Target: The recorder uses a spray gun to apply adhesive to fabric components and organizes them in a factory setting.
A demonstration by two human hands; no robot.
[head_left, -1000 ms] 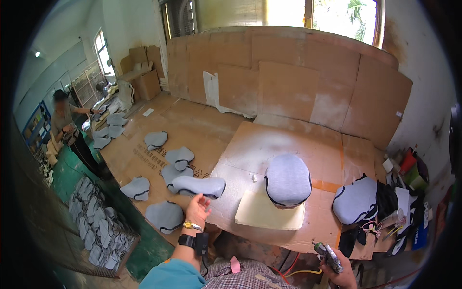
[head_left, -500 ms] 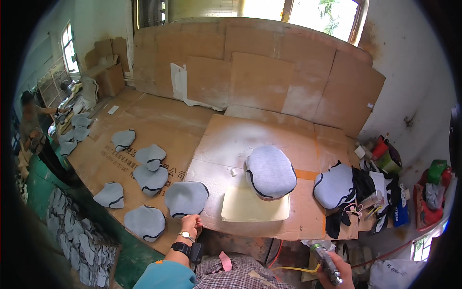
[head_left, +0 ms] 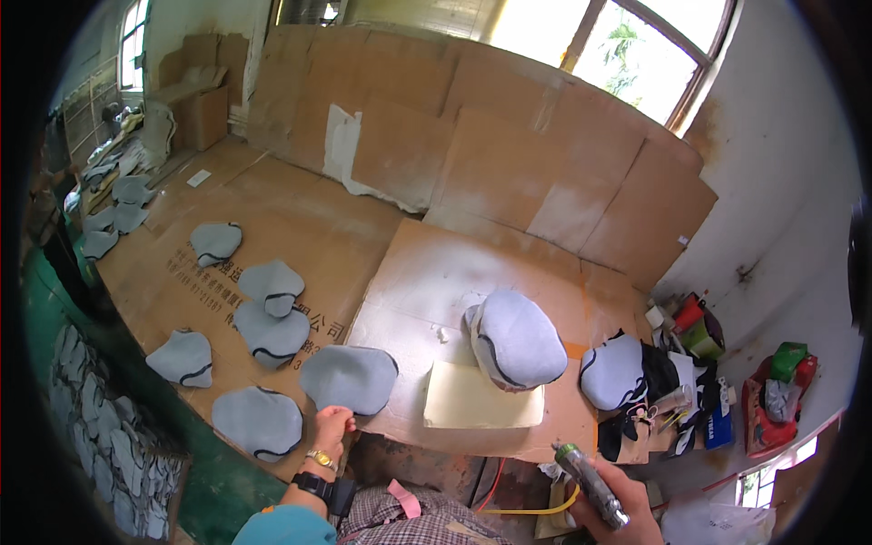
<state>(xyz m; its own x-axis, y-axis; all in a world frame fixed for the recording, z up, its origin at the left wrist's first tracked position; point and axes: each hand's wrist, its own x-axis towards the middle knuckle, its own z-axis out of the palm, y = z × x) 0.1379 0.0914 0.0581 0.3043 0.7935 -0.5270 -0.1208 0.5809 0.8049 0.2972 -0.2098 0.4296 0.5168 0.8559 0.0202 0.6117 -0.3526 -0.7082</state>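
Note:
My left hand (head_left: pixel 332 431) is closed, its fingertips at the near edge of a grey, dark-edged fabric piece (head_left: pixel 349 376). Whether they grip that edge I cannot tell. My right hand (head_left: pixel 618 501) is wrapped round a metal spray gun (head_left: pixel 590 486) with a green ring, near the bench's front edge. A yellow hose (head_left: pixel 536 510) runs beside it. In front of me, a rounded grey fabric pile (head_left: pixel 522 341) rests partly over a pale yellow pad (head_left: pixel 472 409).
Several grey pieces (head_left: pixel 257 423) lie spread on the cardboard-covered bench at left. Stacked grey pieces (head_left: pixel 113 445) stand low on the left. At right are another grey pile (head_left: pixel 611 371), black straps and a red bag (head_left: pixel 772 404). A cardboard screen (head_left: pixel 509 154) stands behind.
The view has tilted and shifted. My right hand has raised the spray gun a little, nearer the bench edge. My left hand remains closed beside the same grey piece.

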